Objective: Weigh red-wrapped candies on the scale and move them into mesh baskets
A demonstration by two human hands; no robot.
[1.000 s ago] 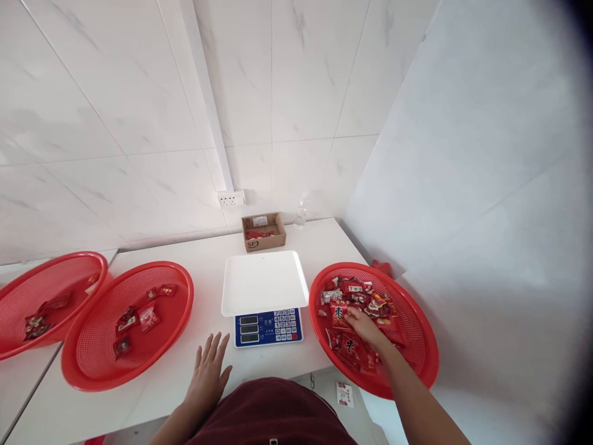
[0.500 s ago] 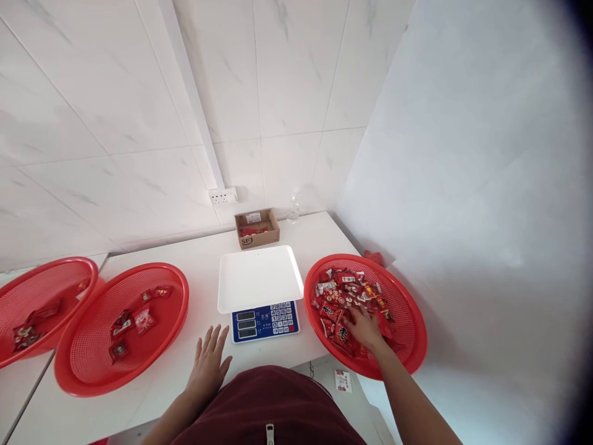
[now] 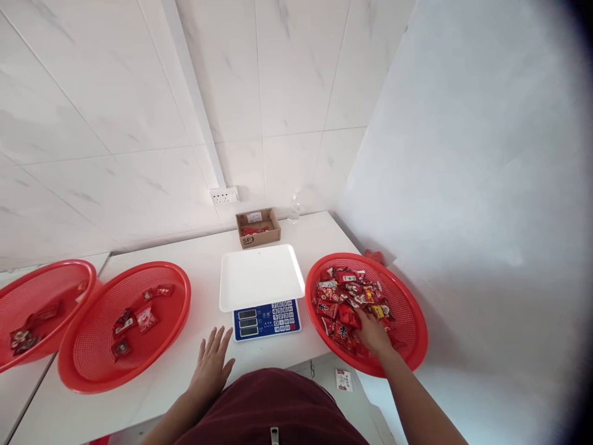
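My right hand [image 3: 373, 335] lies inside the red basket [image 3: 410, 337] at the right, on a heap of red wrapped snack packets [image 3: 345, 298]. Its fingers curl down among the packets; what they grip is hidden. My left hand [image 3: 211, 367] rests flat on the white table [image 3: 194, 259], fingers spread, just left of the blue-fronted weighing scale [image 3: 266, 319]. The scale's white pan [image 3: 260, 276] carries nothing.
Two more red baskets stand at the left, one near [image 3: 86, 364] and one far [image 3: 60, 272], each with a few packets. A small cardboard box [image 3: 258, 227], a clear bottle [image 3: 293, 209] and a wall socket [image 3: 223, 196] are at the back. A packet [image 3: 343, 380] lies on the floor.
My right hand slid back toward me across the packets in the right basket. My left hand stayed flat on the table. The view shifted slightly.
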